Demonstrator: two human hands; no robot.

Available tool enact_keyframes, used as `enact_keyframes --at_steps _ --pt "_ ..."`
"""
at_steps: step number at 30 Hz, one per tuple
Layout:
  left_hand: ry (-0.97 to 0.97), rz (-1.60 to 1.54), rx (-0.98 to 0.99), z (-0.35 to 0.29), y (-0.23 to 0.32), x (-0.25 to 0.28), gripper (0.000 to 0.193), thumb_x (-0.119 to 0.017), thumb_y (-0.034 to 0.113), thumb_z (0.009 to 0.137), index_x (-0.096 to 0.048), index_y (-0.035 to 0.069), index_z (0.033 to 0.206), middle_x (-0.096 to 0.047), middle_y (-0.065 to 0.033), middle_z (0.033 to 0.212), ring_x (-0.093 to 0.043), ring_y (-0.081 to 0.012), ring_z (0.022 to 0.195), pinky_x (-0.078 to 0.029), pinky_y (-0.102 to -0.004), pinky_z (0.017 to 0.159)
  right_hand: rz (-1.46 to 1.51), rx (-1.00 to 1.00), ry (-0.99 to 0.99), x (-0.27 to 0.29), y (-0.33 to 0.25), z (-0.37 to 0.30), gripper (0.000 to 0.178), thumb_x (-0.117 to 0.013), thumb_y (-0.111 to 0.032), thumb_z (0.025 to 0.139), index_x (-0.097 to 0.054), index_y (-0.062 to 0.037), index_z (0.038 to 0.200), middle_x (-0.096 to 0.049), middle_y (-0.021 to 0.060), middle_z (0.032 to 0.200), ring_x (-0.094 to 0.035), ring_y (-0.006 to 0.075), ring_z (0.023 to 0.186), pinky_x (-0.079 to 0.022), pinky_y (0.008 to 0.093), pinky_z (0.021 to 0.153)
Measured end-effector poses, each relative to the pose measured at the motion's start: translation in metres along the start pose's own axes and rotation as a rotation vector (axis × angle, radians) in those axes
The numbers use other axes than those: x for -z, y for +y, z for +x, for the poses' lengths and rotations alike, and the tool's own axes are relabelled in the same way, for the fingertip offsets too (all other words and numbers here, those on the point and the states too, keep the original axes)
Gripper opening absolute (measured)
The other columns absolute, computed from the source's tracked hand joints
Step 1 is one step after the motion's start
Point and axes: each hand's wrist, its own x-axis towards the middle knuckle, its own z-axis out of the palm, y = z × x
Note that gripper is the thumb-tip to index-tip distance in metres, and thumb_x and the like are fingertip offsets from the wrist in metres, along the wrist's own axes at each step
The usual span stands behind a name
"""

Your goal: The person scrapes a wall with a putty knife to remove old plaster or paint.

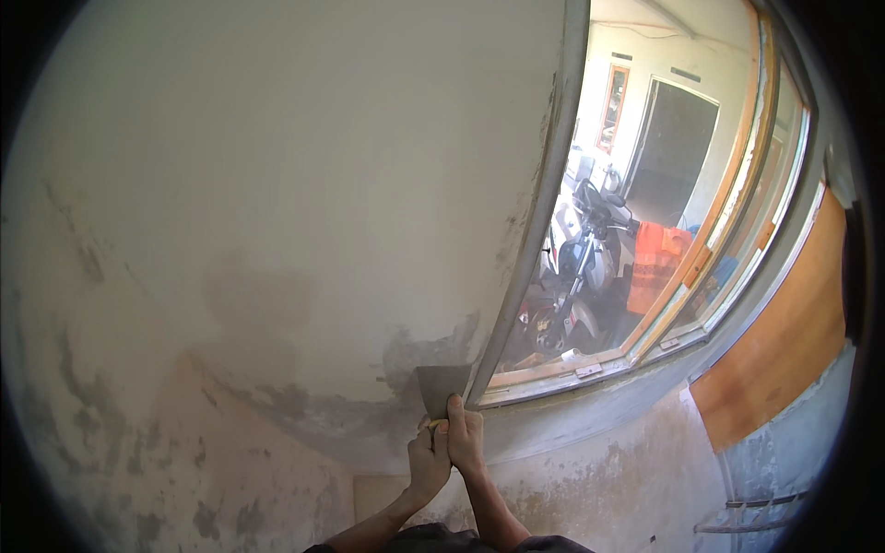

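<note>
A wide, flat scraper (442,385) with a grey blade lies against the wall (304,166), close to the lower left corner of the window frame. My left hand (428,464) is closed around its handle, of which a little yellow shows. Just to the right, my right hand (466,437) also grips the scraper, its thumb pressed up along the blade's base. Most of the handle is hidden by my fingers. Around the blade the wall surface is dark grey and patchy, with worn paint.
A wood-framed window (604,364) stands to the right, with a raised edge (535,249) beside it. Through it show a motorcycle (590,244) and an orange cloth (656,263). An orange-brown panel (774,332) is farther right; stained wall lies below.
</note>
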Motion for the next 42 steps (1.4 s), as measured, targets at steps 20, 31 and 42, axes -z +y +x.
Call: enact_keyframes --at_steps 20,31,42 --pt "-0.021 -0.009 -0.044 0.008 -0.008 -0.003 0.03 -0.048 0.023 0.099 -0.062 -0.004 0.095 -0.064 -0.0159 0.079 -0.065 -0.0252 0.066 -0.049 -0.0352 0.06 0.008 0.033 0.003 -0.001 0.006 0.013 0.062 -0.041 -0.042 0.102 -0.06 0.0086 0.07 -0.055 0.0081 0.055 -0.053 0.0115 0.056 -0.043 0.0345 0.052" --pt "-0.063 -0.002 -0.008 0.021 0.017 -0.008 0.03 -0.046 0.021 0.099 -0.061 -0.004 0.091 -0.062 -0.0186 0.081 -0.063 -0.026 0.071 -0.047 -0.0364 0.062 -0.094 0.069 -0.037 0.01 -0.018 0.021 0.062 -0.039 -0.042 0.102 -0.065 0.0066 0.074 -0.061 0.005 0.064 -0.057 0.0119 0.062 -0.045 0.0293 0.057" --pt "-0.098 -0.115 0.135 0.028 0.019 -0.012 0.028 -0.046 0.02 0.099 -0.058 -0.003 0.089 -0.06 -0.0148 0.074 -0.059 -0.025 0.065 -0.045 -0.0363 0.06 -0.085 0.055 -0.043 0.011 -0.051 0.026 0.063 -0.041 -0.044 0.101 -0.061 0.0079 0.07 -0.056 0.0064 0.059 -0.053 0.0113 0.061 -0.043 0.0328 0.055"
